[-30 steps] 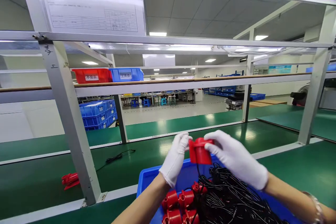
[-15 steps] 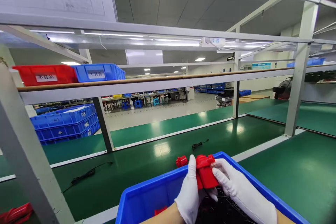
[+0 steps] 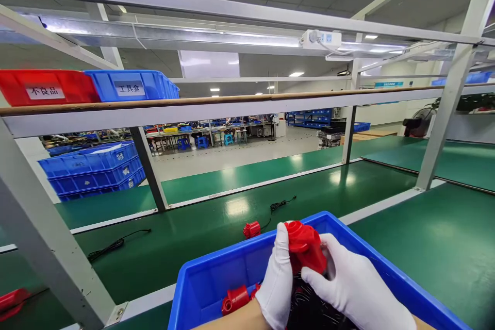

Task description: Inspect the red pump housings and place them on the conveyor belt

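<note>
Both hands wear white gloves and hold one red plastic pump-like part (image 3: 305, 247) over a blue bin (image 3: 209, 281). My left hand (image 3: 276, 283) grips its left side, thumb up along it. My right hand (image 3: 351, 283) wraps its lower right side. A bundle of black cable (image 3: 305, 309) lies in the bin under the hands, and another red part (image 3: 235, 299) rests on the bin floor at the left. Beyond the bin, a further red part (image 3: 251, 229) with a black cord (image 3: 280, 204) lies on the green belt.
A green conveyor belt (image 3: 348, 185) runs behind the bin, with a loose black cable (image 3: 112, 245) at left. A grey frame post (image 3: 46, 247) stands at the near left. Red (image 3: 46, 87) and blue (image 3: 131, 85) labelled bins sit on the upper shelf. Stacked blue crates (image 3: 93, 170) stand beyond.
The view has swung to the right and nearer the bin. Both hands have lowered the red part toward the bin and turned it, its round end now tilted up.
</note>
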Action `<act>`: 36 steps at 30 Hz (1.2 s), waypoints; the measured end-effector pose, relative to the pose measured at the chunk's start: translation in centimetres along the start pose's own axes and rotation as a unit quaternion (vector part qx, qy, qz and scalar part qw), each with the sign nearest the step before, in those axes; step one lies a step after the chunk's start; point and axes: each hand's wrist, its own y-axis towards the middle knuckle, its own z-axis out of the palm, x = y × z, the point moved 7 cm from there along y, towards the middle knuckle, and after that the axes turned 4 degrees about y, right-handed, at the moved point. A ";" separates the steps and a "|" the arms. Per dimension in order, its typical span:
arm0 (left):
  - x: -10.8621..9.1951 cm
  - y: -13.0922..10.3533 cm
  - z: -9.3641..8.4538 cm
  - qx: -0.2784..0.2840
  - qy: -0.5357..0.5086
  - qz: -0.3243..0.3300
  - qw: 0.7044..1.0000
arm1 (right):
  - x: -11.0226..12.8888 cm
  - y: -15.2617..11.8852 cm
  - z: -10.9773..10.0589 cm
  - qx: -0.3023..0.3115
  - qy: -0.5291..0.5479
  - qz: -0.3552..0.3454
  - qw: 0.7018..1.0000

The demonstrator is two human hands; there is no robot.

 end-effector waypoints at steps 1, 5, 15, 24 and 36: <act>-0.1 0.0 0.2 0.008 -0.019 -0.005 1.000 | 0.3 -0.2 -0.5 -0.031 -0.030 -0.025 0.999; -0.2 -0.2 0.7 0.041 -0.045 -0.044 0.997 | 2.1 -1.4 -2.0 -0.146 -0.090 -0.180 0.969; -0.7 -0.3 1.7 0.090 -0.031 -0.091 0.991 | 2.5 -1.7 -2.7 -0.161 -0.116 -0.250 0.948; -0.3 0.2 1.0 0.094 0.008 -0.086 0.992 | 2.2 -1.5 -3.4 -0.130 -0.114 -0.263 0.949; -5.0 -0.8 1.8 0.165 0.280 0.053 0.944 | 3.2 -2.2 -3.6 -0.119 -0.138 -0.415 0.891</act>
